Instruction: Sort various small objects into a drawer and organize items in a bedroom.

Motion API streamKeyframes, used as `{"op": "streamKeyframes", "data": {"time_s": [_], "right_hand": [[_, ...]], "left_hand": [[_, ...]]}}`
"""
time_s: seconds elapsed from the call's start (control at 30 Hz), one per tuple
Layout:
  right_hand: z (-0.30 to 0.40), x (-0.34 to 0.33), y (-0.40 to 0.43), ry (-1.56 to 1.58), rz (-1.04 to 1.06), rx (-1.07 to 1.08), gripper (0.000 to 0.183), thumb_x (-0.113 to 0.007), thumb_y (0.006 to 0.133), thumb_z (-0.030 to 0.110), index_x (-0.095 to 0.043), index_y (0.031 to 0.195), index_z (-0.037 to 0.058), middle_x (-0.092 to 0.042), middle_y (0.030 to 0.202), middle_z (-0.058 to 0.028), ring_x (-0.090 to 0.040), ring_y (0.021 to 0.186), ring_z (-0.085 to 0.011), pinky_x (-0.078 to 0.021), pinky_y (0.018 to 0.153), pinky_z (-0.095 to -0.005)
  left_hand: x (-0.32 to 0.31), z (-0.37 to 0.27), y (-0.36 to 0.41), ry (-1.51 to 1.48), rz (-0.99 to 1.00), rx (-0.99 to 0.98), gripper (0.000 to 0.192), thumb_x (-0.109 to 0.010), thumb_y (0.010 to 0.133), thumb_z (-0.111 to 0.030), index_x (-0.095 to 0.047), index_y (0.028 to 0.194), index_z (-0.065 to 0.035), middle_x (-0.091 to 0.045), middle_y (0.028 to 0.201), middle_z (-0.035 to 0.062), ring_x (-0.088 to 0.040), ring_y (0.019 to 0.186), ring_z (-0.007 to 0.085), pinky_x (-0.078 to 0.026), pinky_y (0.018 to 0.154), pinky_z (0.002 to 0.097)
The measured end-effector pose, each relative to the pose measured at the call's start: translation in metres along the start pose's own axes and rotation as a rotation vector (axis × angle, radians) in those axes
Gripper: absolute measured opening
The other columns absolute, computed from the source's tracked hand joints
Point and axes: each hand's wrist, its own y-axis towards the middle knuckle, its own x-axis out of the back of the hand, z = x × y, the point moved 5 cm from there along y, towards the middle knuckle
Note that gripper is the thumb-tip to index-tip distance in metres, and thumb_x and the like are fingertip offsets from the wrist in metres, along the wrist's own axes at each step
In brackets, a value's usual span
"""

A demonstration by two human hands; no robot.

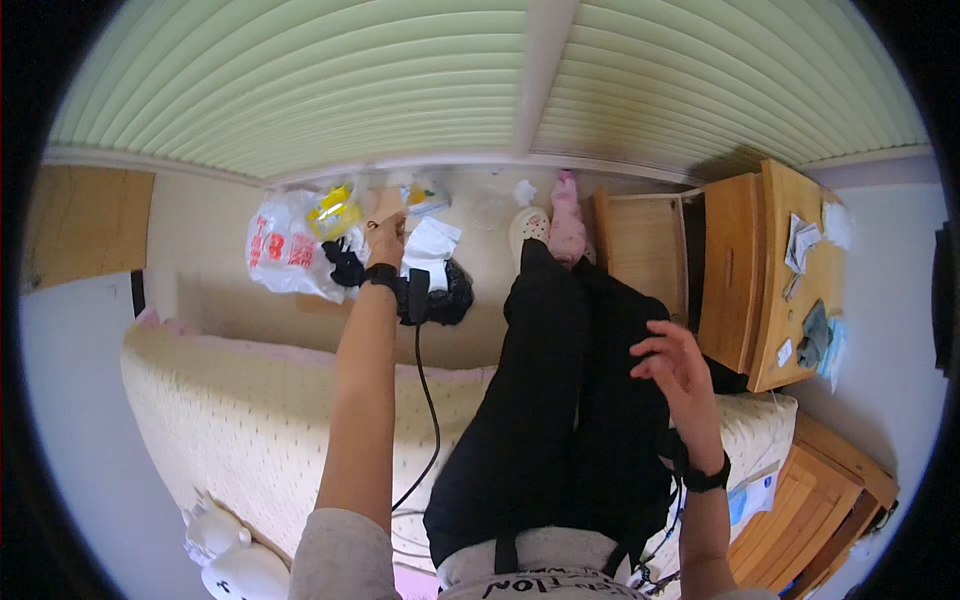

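Observation:
My left hand [385, 238] reaches down among bags and packets on the floor, and its fingers are partly hidden. Just beyond it is a tan cardboard-like piece [388, 201]; whether the fingers grip anything is unclear. To its left lies a white plastic bag with red print [289, 251], with a yellow packet [334, 211] at its top and a crumpled black item [345, 266] beside it. A white sheet-like item [431, 247] rests partly over a black plastic bag [450, 300] on the right. My right hand [675, 367] hangs above my leg, fingers apart, holding nothing.
An open wooden drawer [645, 247] juts from the wooden cabinet [731, 262] at right. Behind me is a bed [247, 397] with a white plush toy [240, 555]. A black cable [431, 405] runs up near my left arm. Crumpled tissue [525, 192] lies by a clog [529, 229].

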Motion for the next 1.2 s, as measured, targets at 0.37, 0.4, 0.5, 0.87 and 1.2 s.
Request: {"op": "streamKeyframes", "data": {"time_s": [0.37,0.4,0.5,0.87,1.2], "right_hand": [[-0.021,0.024,0.019,0.013,-0.158,-0.212,0.038,-0.046,0.084,0.003,-0.035,0.120,0.0050,-0.051,0.102,-0.0096,-0.054,0.082,-0.0141,-0.0421,0.075,-0.0258],[-0.021,0.024,0.017,0.021,-0.171,-0.223,0.038,-0.046,0.084,0.003,-0.035,0.120,0.0050,-0.051,0.102,-0.0096,-0.054,0.082,-0.0141,-0.0421,0.075,-0.0258],[-0.022,0.029,0.013,0.033,-0.194,-0.192,0.039,-0.046,0.083,0.002,-0.034,0.120,0.0049,-0.050,0.102,-0.0095,-0.054,0.083,-0.0140,-0.0422,0.074,-0.0251],[-0.126,0.145,0.091,0.097,-0.340,-0.279,0.022,-0.048,0.085,0.019,-0.052,0.099,0.0028,-0.056,0.083,-0.0039,-0.054,0.074,-0.0102,-0.0436,0.069,-0.0218],[-0.286,0.042,0.276,-0.363,-0.461,-0.143,0.039,-0.054,0.074,0.027,-0.054,0.088,-0.0090,-0.058,0.084,-0.0237,-0.055,0.082,-0.0355,-0.0427,0.074,-0.0367]], "left_hand": [[-0.030,0.001,0.101,1.655,0.109,-0.651,0.028,-0.050,0.071,-0.001,-0.060,0.095,-0.0103,-0.061,0.087,0.0123,-0.059,0.077,0.0213,-0.046,0.065,0.0309],[-0.026,-0.007,0.104,1.629,0.147,-0.716,0.028,-0.049,0.071,-0.001,-0.059,0.096,-0.0093,-0.061,0.087,0.0118,-0.059,0.078,0.0209,-0.046,0.065,0.0306],[-0.019,-0.020,0.116,1.560,0.262,-0.713,0.030,-0.049,0.072,-0.001,-0.056,0.100,-0.0064,-0.061,0.086,0.0099,-0.058,0.077,0.0204,-0.046,0.067,0.0301],[-0.127,-0.039,-0.057,-0.342,0.539,0.185,0.015,-0.046,0.070,0.005,-0.044,0.085,0.0014,-0.043,0.074,0.0073,-0.043,0.067,0.0144,-0.034,0.052,0.0203],[-0.276,-0.031,-0.246,-0.727,0.949,0.474,0.014,-0.042,0.069,0.008,-0.037,0.078,-0.0009,-0.035,0.073,0.0058,-0.036,0.064,0.0135,-0.030,0.052,0.0226]]}}
